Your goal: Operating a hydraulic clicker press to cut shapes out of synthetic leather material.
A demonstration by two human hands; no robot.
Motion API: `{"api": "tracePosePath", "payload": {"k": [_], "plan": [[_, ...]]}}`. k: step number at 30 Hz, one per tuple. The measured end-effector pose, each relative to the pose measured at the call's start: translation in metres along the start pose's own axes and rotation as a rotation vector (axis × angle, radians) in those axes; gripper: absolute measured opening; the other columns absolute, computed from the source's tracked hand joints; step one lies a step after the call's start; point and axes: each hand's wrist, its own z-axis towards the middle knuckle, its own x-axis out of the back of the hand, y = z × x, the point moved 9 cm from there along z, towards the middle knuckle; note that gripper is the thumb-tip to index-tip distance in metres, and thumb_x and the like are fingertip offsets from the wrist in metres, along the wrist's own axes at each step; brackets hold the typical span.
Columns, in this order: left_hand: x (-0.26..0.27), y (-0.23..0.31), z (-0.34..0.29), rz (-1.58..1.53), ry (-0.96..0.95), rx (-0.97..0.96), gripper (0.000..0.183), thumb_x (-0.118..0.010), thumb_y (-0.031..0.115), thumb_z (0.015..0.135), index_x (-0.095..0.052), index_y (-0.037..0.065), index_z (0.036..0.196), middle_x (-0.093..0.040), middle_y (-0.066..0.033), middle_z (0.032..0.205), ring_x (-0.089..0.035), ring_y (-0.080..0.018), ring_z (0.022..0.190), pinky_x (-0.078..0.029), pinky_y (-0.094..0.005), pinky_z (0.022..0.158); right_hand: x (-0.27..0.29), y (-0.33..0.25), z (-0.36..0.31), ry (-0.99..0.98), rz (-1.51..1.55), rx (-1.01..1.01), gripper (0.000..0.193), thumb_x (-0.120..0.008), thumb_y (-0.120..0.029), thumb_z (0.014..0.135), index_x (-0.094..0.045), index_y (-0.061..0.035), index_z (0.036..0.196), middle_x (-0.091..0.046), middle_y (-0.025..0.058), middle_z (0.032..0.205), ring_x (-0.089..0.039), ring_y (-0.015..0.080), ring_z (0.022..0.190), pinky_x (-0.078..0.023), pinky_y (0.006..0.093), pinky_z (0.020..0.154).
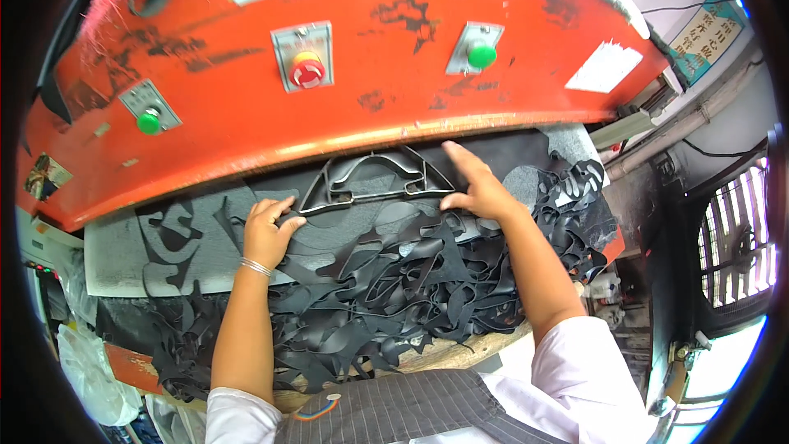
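Observation:
A metal cutting die [378,196], a wide frame with slanted ends and an arched inner blade, lies on dark sheet material [501,148] under the red machine's front edge. My left hand [268,230] rests by the die's left corner, thumb and fingers apart; I cannot tell whether the fingertips touch the metal. At the opposite end, my right hand [481,189] is spread, its thumb close to the right corner and its fingers reaching past it. Neither hand is wrapped around anything. Black cut scraps [394,279] lie heaped between my forearms.
The red machine front [386,57] spans the far side, with a red stop button [306,71] between a left green button [149,122] and a right green button [482,54]. A pale cutting board [115,251] lies below. A clear plastic bag [94,374] hangs at lower left.

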Motion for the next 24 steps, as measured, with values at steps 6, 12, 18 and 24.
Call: {"api": "tracePosePath", "payload": {"k": [6,12,18,24], "plan": [[0.111,0.057,-0.011,-0.101,0.343,-0.081,0.017,-0.066,0.017,0.090,-0.069,0.000,0.091,-0.062,-0.0082,0.082,-0.059,-0.0191,0.075,-0.048,-0.0303,0.069,0.103,-0.038,-0.029,0.843,0.440,-0.078,0.052,-0.072,-0.012,0.085,-0.044,-0.0004,0.127,-0.056,0.0084,0.101,-0.056,0.0131,0.084,-0.048,0.0281,0.075],[0.210,0.123,-0.046,0.226,0.803,-0.402,0.024,-0.058,0.011,0.094,-0.058,-0.001,0.073,-0.053,-0.0087,0.072,-0.051,-0.0217,0.071,-0.041,-0.0341,0.065,0.137,-0.070,-0.036,1.063,0.500,-0.056,0.024,-0.072,-0.013,0.087,-0.052,-0.0028,0.095,-0.053,-0.0017,0.073,-0.049,0.0061,0.066,-0.042,0.0208,0.059],[0.192,0.130,-0.106,-0.021,0.568,-0.254,0.034,-0.059,0.016,0.094,-0.048,0.000,0.067,-0.046,-0.0104,0.067,-0.045,-0.0235,0.061,-0.037,-0.0364,0.059,0.116,-0.094,-0.105,1.002,0.566,-0.038,0.024,-0.071,-0.015,0.088,-0.051,-0.0030,0.093,-0.054,-0.0001,0.074,-0.049,0.0073,0.066,-0.043,0.0226,0.060],[0.043,0.137,-0.249,-0.054,-0.139,-0.151,0.016,-0.069,0.021,0.083,-0.068,0.007,0.075,-0.059,-0.0101,0.070,-0.056,-0.0304,0.065,-0.047,-0.0414,0.060,-0.062,-0.230,-0.170,-0.081,0.082,0.117,0.046,-0.072,-0.044,0.079,-0.065,-0.0032,0.100,-0.062,0.0158,0.100,-0.060,0.0335,0.097,-0.048,0.0421,0.085]]}}
